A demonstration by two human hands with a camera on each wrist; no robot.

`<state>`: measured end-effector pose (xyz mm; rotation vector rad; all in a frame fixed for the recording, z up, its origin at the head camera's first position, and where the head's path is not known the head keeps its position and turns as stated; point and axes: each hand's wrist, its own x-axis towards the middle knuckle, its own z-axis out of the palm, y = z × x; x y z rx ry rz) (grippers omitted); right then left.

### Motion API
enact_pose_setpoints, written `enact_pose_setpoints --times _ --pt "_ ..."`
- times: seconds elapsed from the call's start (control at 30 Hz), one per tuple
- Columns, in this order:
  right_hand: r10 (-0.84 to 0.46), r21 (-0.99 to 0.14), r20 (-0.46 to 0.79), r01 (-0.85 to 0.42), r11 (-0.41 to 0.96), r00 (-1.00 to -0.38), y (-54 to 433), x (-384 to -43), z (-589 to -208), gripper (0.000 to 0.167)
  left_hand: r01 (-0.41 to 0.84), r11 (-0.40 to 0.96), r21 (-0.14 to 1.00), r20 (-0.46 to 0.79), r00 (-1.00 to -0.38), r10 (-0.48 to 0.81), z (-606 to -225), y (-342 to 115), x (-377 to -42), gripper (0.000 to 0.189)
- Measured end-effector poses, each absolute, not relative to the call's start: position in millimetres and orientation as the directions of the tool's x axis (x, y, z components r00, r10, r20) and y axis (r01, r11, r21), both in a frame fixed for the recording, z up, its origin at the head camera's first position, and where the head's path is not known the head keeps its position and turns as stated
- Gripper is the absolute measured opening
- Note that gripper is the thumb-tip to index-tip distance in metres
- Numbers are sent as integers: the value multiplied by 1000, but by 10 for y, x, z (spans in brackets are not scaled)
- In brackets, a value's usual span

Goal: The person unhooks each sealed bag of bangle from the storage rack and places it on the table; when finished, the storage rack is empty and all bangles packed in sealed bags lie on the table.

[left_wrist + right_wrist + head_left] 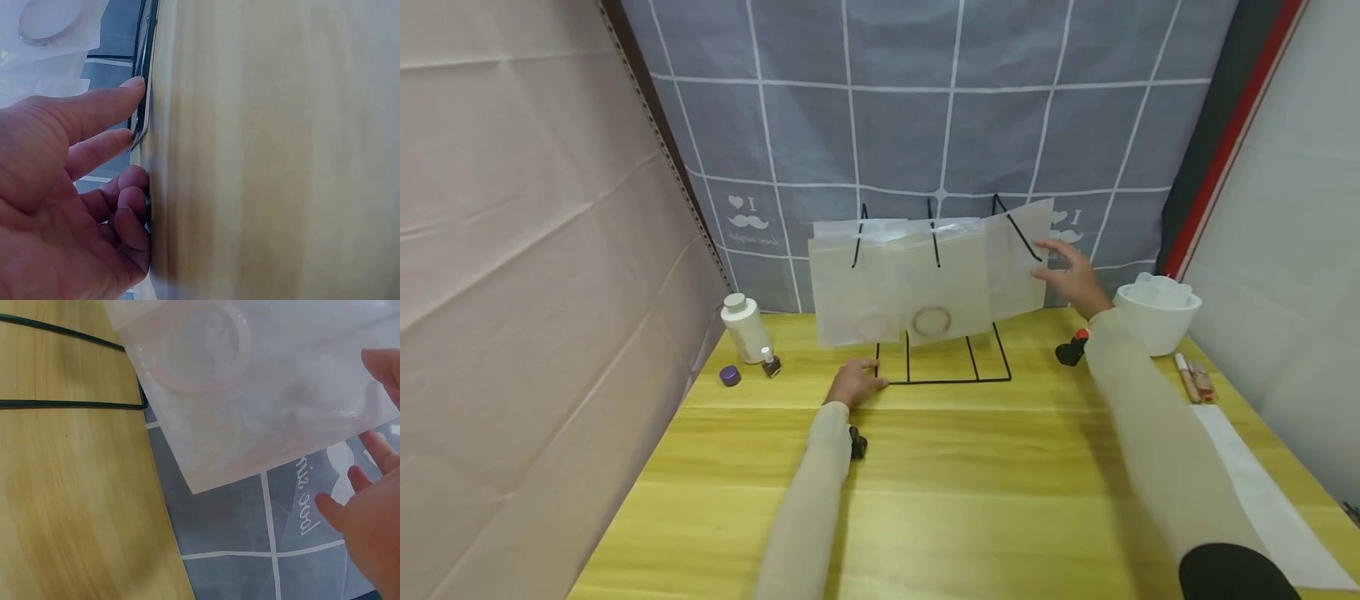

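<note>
In the head view a black wire rack (951, 382) stands on the table with clear plastic bags on its prongs. My left hand (854, 382) is at the front left corner of its base. In the left wrist view thumb and forefinger hold the wire (144, 94) there, the other fingers curled against the tabletop. My right hand (1078, 279) is at the edge of the tilted rightmost bag (1015, 275), beside the prong tip. In the right wrist view its fingers are spread and touch the bag's edge. A ring-shaped item (932, 321) shows in the middle bag.
A white bottle (745, 329), a small dark bottle (771, 364) and a purple lid (729, 376) are at left. A white pot (1157, 317), a marker-like tube (1187, 379) and white paper (1262, 492) are at right. Grey cloth (895, 133) hangs behind the rack.
</note>
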<state>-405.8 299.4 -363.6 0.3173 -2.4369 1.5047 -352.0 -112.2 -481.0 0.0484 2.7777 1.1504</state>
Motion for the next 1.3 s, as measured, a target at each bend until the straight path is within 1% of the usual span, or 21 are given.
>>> enact_pose_setpoints --times 0.1,0.2,0.3,0.4,0.47,0.53,0.6,0.73,0.83,0.97,1.07,1.17,1.3 --pt "-32 -846 334 -315 431 -942 2970 -4079 -3615 59 -12 712 702 -104 -991 86 -4799 -1124 -3538 51" --pt "13 -854 378 -343 392 -926 2933 -4077 -3659 52 -8 708 706 -104 -990 93 -4802 -1126 -3549 51" --pt "41 -867 428 -398 301 -903 2875 -4064 -3731 42 -25 701 712 -115 -990 82 -4819 -1129 -3540 52" --pt "26 -866 456 -437 243 -890 2847 -4026 -3787 40 -41 693 720 -127 -989 73 -4838 -1113 -3530 52" --pt "13 -868 457 -442 226 -890 2832 -3990 -3808 40 -45 690 723 -133 -988 75 -4850 -1109 -3520 52" --pt "5 -864 453 -438 248 -891 2813 -3926 -3800 41 -47 690 722 -138 -987 78 -4857 -1107 -3507 52" --pt "15 -862 463 -446 242 -886 2781 -3848 -3765 39 -45 690 723 -138 -987 80 -4854 -1107 -3498 51" --pt "35 -824 540 -520 226 -841 2716 -3713 -3673 36 -37 697 717 -129 -989 79 -4825 -1113 -3499 52" --pt "46 -779 592 -557 287 -805 2707 -3636 -3646 34 -37 701 713 -126 -989 76 -4810 -1118 -3508 53" --pt "27 -721 629 -571 391 -777 2747 -3492 -3648 32 -43 696 717 -135 -988 77 -4817 -1111 -3506 54" --pt "-5 -688 654 -598 411 -757 2793 -3403 -3663 34 -38 691 722 -135 -987 87 -4827 -1112 -3504 54" --pt "-36 -668 661 -609 428 -750 2831 -3321 -3681 34 -28 691 722 -126 -988 92 -4835 -1123 -3505 54" --pt "-59 -647 644 -584 491 -763 2858 -3177 -3694 34 -11 703 712 -108 -990 93 -4852 -1136 -3528 53"
